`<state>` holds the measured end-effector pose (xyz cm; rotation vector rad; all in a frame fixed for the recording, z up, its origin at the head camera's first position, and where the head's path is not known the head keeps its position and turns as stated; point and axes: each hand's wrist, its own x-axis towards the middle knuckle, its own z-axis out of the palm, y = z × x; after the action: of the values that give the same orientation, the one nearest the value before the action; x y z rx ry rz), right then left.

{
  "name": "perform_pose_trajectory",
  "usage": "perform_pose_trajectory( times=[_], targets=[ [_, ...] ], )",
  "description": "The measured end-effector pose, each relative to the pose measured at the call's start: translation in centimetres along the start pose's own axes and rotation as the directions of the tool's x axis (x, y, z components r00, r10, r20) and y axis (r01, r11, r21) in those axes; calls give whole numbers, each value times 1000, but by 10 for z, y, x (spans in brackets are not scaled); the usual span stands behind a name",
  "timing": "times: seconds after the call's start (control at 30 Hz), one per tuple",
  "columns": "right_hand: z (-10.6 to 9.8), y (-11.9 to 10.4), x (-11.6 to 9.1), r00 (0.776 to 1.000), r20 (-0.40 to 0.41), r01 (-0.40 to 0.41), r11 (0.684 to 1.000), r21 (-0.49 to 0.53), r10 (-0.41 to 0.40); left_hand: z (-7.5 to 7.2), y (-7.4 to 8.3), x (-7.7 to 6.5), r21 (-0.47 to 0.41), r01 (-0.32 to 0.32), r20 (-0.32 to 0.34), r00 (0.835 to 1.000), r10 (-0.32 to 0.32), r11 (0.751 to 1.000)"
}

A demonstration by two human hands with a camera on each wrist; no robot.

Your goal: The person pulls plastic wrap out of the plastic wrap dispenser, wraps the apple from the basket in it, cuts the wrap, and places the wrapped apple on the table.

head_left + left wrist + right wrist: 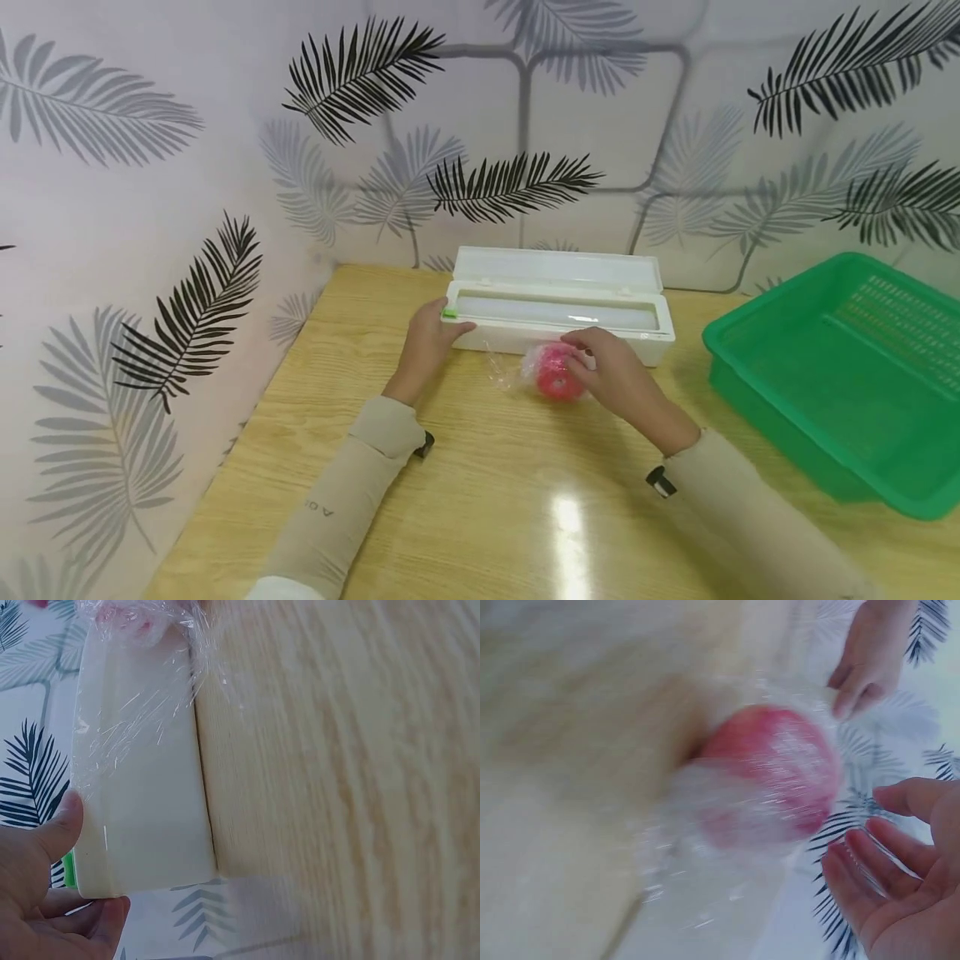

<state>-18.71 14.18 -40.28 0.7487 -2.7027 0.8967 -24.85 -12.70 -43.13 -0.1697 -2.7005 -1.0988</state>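
Note:
A long white cling film dispenser (555, 325) lies across the table with its lid raised and a pale roll inside. My left hand (429, 337) grips its left end; in the left wrist view the thumb (64, 825) lies on one side and the fingers curl at the end. A red-pink apple (772, 776), loosely wrapped in crinkled clear film (697, 825), sits in front of the dispenser. My right hand (609, 367) is at the apple's right side. In the right wrist view its fingers are loosely bent and spread, a little apart from the apple.
A green plastic basket (780, 433) stands on the right of the wooden table (480, 500). Behind the dispenser rises a wall (600, 142) with a leaf pattern. A small green piece (449, 314) sits at the dispenser's left end.

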Motion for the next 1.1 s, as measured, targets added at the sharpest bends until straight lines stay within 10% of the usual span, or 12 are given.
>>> perform_pose_trajectory(
  times=[0.53, 1.1],
  targets=[
    [60, -67, 115, 945, 295, 170, 983, -64, -144, 18, -7, -5, -46, -37, -100, 994, 33, 998],
    [92, -76, 139, 978, 196, 127, 955, -268, -75, 1, -5, -4, -101, -30, -151, 988, 15, 994]
  ],
)
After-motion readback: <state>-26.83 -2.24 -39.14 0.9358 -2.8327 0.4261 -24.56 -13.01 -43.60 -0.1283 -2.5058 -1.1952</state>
